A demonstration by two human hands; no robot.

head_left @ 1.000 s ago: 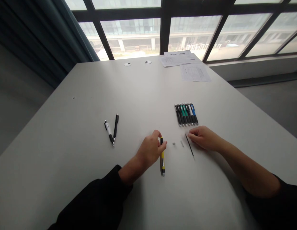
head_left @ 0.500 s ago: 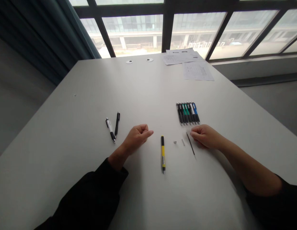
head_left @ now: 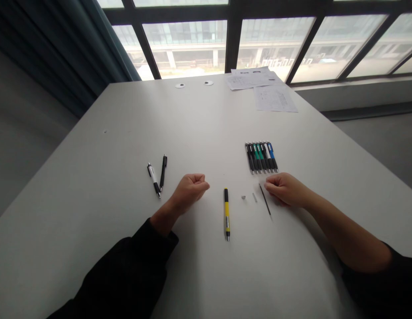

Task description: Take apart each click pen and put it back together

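Observation:
My left hand (head_left: 190, 190) rests on the table as a closed fist, with nothing showing in it. To its right lies a yellow and black pen (head_left: 227, 215), its metal tip toward me. My right hand (head_left: 285, 189), also a fist, rests just right of a thin dark ink refill (head_left: 265, 200); I see nothing in its fingers. Between the yellow pen and the refill lie a small metal pen tip (head_left: 243, 197) and a little spring (head_left: 254, 198). Left of my left hand are a white and black pen (head_left: 153, 180) and a black pen (head_left: 163, 173).
A row of several pens (head_left: 261, 157) in black, green, white and blue lies beyond my right hand. Printed papers (head_left: 275, 97) are at the far right of the white table (head_left: 179, 124). Two cable holes sit near its far edge, before the window. A curtain (head_left: 69, 48) hangs left.
My left thumb, which stuck out to the right, has drawn in against the fist. My right hand and the pen parts have stayed in place.

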